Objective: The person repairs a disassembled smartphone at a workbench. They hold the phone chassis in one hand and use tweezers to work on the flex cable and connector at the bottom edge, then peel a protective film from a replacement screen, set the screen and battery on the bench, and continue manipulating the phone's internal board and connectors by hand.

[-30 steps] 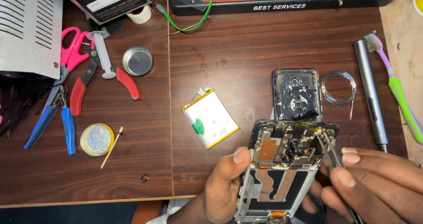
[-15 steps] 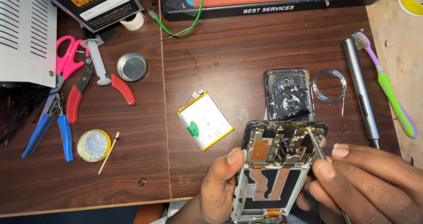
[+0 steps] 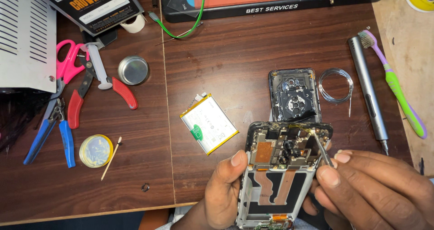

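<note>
My left hand (image 3: 220,191) grips the left edge of an opened phone (image 3: 280,175), back cover off, circuit board and copper parts showing. My right hand (image 3: 370,189) pinches metal tweezers (image 3: 322,149), whose tip touches the upper right of the phone's board. Just beyond the phone lies its dark inner cover piece (image 3: 294,94) with camera holes. A white and yellow phone battery (image 3: 208,129) rests on the wooden table to the left of the phone.
A grey electric screwdriver (image 3: 368,94), a green and purple toothbrush (image 3: 395,87) and a wire coil (image 3: 335,85) lie at right. Red pliers (image 3: 86,96), blue pliers (image 3: 47,130), pink scissors (image 3: 68,65), a round metal tin (image 3: 133,70) and a yellow tin (image 3: 95,151) lie at left.
The view has shifted slightly; the phone and both hands sit a little higher in the picture. The tweezers stay at the upper right of the board.
</note>
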Demonstrator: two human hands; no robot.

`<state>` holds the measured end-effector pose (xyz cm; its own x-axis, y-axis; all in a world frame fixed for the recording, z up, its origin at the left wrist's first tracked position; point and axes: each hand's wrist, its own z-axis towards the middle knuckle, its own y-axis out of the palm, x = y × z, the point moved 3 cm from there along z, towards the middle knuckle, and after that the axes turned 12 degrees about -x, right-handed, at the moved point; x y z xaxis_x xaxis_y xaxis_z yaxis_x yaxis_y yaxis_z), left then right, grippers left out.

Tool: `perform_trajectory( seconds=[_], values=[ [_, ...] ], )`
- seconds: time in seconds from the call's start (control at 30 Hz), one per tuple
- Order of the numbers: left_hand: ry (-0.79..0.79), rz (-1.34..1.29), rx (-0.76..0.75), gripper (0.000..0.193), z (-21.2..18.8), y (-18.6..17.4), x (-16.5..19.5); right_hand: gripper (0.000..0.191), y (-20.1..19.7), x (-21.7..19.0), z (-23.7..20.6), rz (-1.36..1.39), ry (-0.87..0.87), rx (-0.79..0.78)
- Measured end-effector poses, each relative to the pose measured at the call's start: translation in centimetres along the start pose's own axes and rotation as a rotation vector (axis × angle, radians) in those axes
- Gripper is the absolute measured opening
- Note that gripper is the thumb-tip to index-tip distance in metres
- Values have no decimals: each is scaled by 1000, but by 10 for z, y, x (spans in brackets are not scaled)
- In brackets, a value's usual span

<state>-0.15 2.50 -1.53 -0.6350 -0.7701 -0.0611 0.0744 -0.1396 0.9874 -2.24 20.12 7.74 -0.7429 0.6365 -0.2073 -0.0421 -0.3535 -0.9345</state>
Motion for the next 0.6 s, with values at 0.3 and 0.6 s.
perform_trajectory(
  seconds=[0.3, 0.6],
  values=[
    [-51, 241, 182, 69, -16, -21, 10, 31, -3, -5, 11, -9, -50, -17],
    [-18, 177, 137, 65, -16, -23, 9, 30, -4, -5, 16, 16, -70, -3]
  ],
)
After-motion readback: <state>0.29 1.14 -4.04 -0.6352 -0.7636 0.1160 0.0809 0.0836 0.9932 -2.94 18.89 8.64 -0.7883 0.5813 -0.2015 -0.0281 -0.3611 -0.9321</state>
